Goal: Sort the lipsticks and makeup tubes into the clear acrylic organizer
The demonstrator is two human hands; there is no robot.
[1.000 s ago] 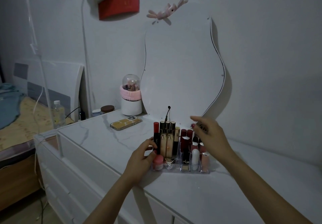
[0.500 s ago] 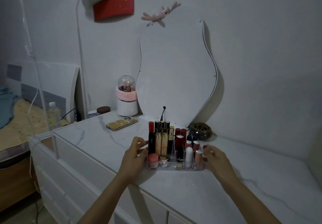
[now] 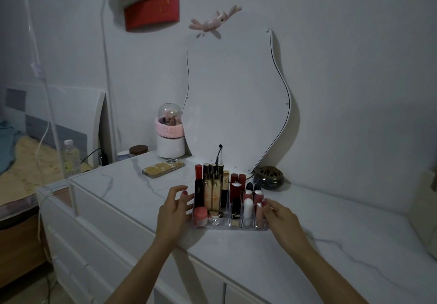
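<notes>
The clear acrylic organizer [image 3: 227, 227] stands on the white marble dresser top [image 3: 307, 228] in front of the mirror. It holds several upright items: a black tube with a red cap [image 3: 199, 186], gold tubes [image 3: 213, 189], red lipsticks [image 3: 237, 183], a white tube [image 3: 247, 207] and a small pink jar [image 3: 201, 214]. My left hand [image 3: 173, 210] rests against the organizer's left side with relaxed, spread fingers. My right hand [image 3: 279, 213] touches its right side with the fingertips. Neither hand holds a tube.
A phone [image 3: 163, 169] lies behind and left of the organizer. A dark round bowl [image 3: 269, 180] sits at the back right beside the wavy mirror [image 3: 236, 95]. A domed brush holder [image 3: 170, 135] stands at the back left. The dresser's front edge runs just below my hands.
My right hand has dropped from above the back row of the organizer to its right side. My left hand has stayed at the left side.
</notes>
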